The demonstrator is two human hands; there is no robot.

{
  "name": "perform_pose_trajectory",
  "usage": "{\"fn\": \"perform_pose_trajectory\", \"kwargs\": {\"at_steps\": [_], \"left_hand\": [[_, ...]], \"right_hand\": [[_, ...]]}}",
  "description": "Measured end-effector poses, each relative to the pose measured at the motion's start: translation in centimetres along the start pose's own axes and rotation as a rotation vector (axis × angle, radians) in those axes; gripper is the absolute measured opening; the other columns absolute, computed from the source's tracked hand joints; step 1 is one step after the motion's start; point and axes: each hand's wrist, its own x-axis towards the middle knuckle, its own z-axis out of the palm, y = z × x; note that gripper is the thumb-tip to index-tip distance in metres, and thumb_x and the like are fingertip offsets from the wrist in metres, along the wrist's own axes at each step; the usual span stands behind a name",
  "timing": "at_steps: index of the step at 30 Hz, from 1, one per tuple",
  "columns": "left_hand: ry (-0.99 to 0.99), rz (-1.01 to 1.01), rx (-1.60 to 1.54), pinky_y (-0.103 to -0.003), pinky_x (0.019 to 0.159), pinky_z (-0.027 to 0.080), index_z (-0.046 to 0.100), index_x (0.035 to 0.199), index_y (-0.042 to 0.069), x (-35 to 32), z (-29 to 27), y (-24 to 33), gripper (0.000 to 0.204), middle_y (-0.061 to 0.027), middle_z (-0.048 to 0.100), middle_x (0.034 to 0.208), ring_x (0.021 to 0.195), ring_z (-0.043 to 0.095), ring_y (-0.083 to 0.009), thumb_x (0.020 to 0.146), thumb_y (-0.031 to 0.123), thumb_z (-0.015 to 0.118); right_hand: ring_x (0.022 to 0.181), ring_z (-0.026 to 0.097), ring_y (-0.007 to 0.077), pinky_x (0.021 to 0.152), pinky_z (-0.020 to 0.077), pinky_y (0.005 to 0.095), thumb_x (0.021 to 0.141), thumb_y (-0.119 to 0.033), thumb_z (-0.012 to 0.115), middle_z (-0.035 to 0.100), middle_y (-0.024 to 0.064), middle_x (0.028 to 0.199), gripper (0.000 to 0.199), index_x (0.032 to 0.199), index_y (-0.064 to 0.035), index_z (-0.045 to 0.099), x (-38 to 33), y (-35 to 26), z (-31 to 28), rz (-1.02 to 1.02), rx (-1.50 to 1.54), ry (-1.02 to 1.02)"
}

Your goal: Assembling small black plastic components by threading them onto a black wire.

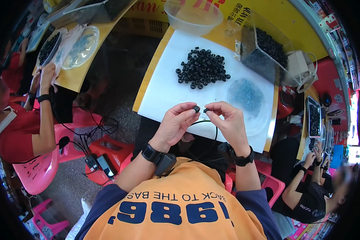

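Yellow sign (268, 12) with red lettering behind table.

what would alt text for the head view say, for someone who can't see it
A person's left hand pinches a small black rubber ring facing a small black part held by the right hand, above a white sheet bearing a pile of black rings and a clear plastic lid of tiny blue pieces.

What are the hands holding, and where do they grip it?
The left hand pinches a small black ring by its rim at the fingertips. The right hand pinches a smaller black piece by its end.
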Motion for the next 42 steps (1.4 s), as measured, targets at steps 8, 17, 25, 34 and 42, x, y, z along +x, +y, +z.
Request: {"fn": "perform_pose_trajectory", "kwargs": {"at_steps": [8, 17, 25, 34, 42], "left_hand": [[-0.044, 0.008, 0.023, -0.029, 0.092, 0.059, 0.066, 0.118, -0.002, -0.1, 0.0, -0.1, 0.022, -0.0117, 0.069, 0.112, 0.101, 0.069, -0.0184, 0.096, -0.003, 0.064], [-0.047, 0.027, 0.090, -0.029, 0.093, 0.058, 0.067, 0.118, -0.002, -0.5, 0.3, 0.1, 0.022, -0.0109, 0.070, 0.110, 0.101, 0.069, -0.0176, 0.096, -0.003, 0.065], [-0.051, 0.073, 0.208, -0.032, 0.096, 0.057, 0.069, 0.119, -0.002, -0.8, 0.7, 0.3, 0.023, -0.0102, 0.071, 0.109, 0.102, 0.068, -0.0169, 0.096, -0.001, 0.065], [-0.083, 0.017, 0.287, -0.028, 0.090, 0.056, 0.063, 0.129, -0.001, -1.1, 0.7, 0.9, 0.032, -0.0065, 0.069, 0.107, 0.095, 0.066, -0.0122, 0.097, 0.000, 0.064], [-0.146, -0.047, 0.329, -0.026, 0.083, 0.055, 0.059, 0.134, 0.000, -0.7, -0.1, 1.2, 0.038, -0.0024, 0.066, 0.102, 0.087, 0.062, -0.0092, 0.097, 0.001, 0.066]], "right_hand": [[0.073, 0.062, 0.0099, 0.070, 0.0505, 0.0243, 0.085, -0.007, 0.076, 0.072, 0.0060, 0.084, 0.016, 0.100, -0.0008, 0.076, -0.5, -0.3, 0.6, 0.000, -0.015, 0.026], [0.072, 0.062, 0.0096, 0.068, 0.0498, 0.0240, 0.084, -0.007, 0.078, 0.073, 0.0061, 0.084, 0.016, 0.099, -0.0004, 0.076, -1.1, -0.3, 0.8, -0.006, -0.069, 0.046], [0.074, 0.064, 0.0083, 0.068, 0.0506, 0.0229, 0.085, -0.006, 0.078, 0.075, 0.0055, 0.086, 0.015, 0.099, 0.0001, 0.076, -1.7, 0.3, 1.5, 0.004, 0.014, 0.059], [0.077, 0.064, 0.0055, 0.068, 0.0496, 0.0203, 0.089, -0.004, 0.076, 0.075, 0.0051, 0.087, 0.012, 0.098, 0.0034, 0.075, -1.8, 1.9, 1.6, 0.138, 0.280, -0.023], [0.084, 0.063, 0.0057, 0.072, 0.0490, 0.0212, 0.086, -0.005, 0.078, 0.072, 0.0006, 0.089, 0.020, 0.105, -0.0008, 0.076, -2.2, 2.9, 1.5, 0.122, 0.203, -0.080]]}}
